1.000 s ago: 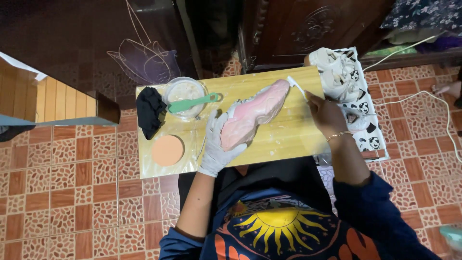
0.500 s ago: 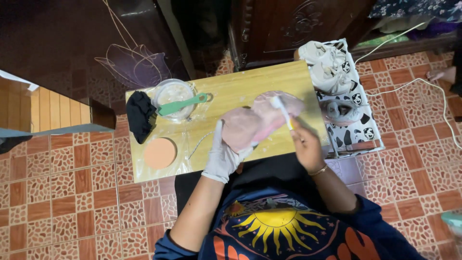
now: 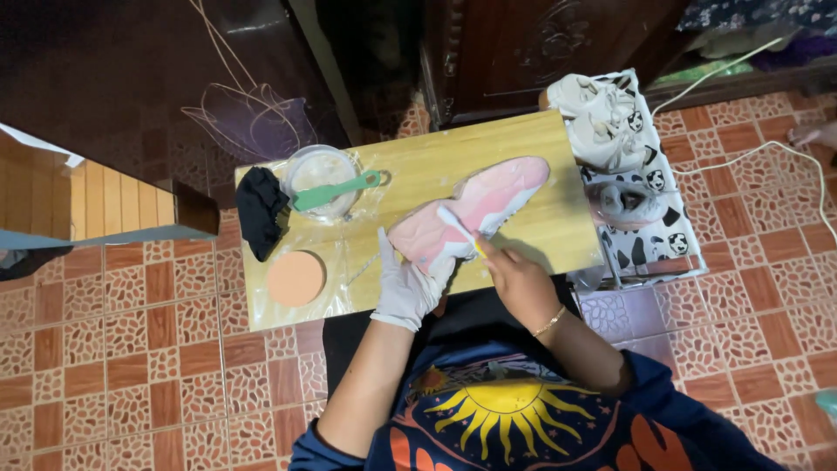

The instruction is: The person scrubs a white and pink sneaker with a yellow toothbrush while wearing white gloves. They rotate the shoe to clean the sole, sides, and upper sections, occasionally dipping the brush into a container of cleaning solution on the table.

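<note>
1. Pink and white, the shoe [image 3: 475, 216] lies on its side at the centre of the frame, on the wooden board [image 3: 540, 144].
2. At the shoe's lower-left end, the left hand [image 3: 405, 283], in a white glove, has its fingers wrapped around the shoe's edge.
3. Just right of it, the bare right hand [image 3: 516, 281] pinches a small white brush [image 3: 457, 223], whose head rests on the shoe's side.
4. Toward the upper left of the board stands a clear bowl [image 3: 320, 177] with a green brush [image 3: 336, 192] across it.
5. Left of the bowl lies a black cloth [image 3: 261, 212], and below it a round orange sponge [image 3: 296, 278].
6. At the right edge of the board, a patterned basket [image 3: 671, 228] holds white shoes [image 3: 602, 118].
</note>
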